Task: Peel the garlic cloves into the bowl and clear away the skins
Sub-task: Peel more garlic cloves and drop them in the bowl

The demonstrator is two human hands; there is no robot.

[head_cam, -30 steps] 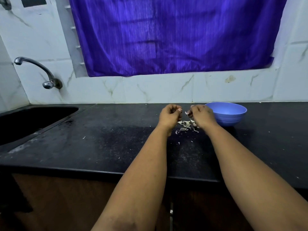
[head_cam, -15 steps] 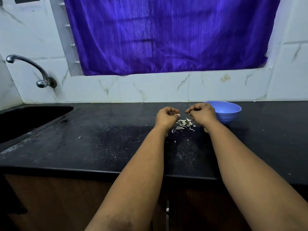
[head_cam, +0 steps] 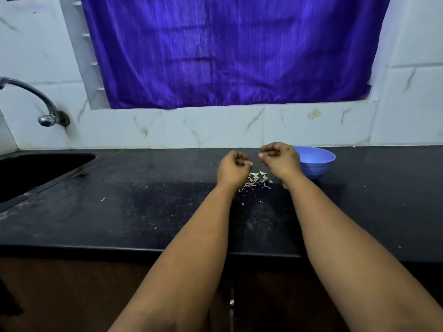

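1. Since the earlier frame the 2 hands have drawn a little apart and the right hand has lifted slightly toward the bowl, while the left hand stays low over the skins. The gap between the fingertips is now clear.
2. This probably means a strip of skin has just been pulled free, or the clove is about to be carried to the bowl; which of the 2 cannot be told.
3. The left hand has its fingers curled in, the thumb pressed to the fingertips as if pinching something small. A pale speck shows at the thumb tip, but whether it is garlic, skin or a nail is too small to tell.
4. The right hand is likewise curled, thumb against forefinger, and what it pinches, if anything, is hidden.
5. The skins lie in 1 small pale heap on the black tabletop, just below and between the 2 hands, with stray flecks scattered nearer the front edge.
6. The bowl is blue, stands upright on the tabletop just behind the right hand, and its inside cannot be seen from here.
7. Clearing the skins is not yet done; the sink sits well apart to the left.
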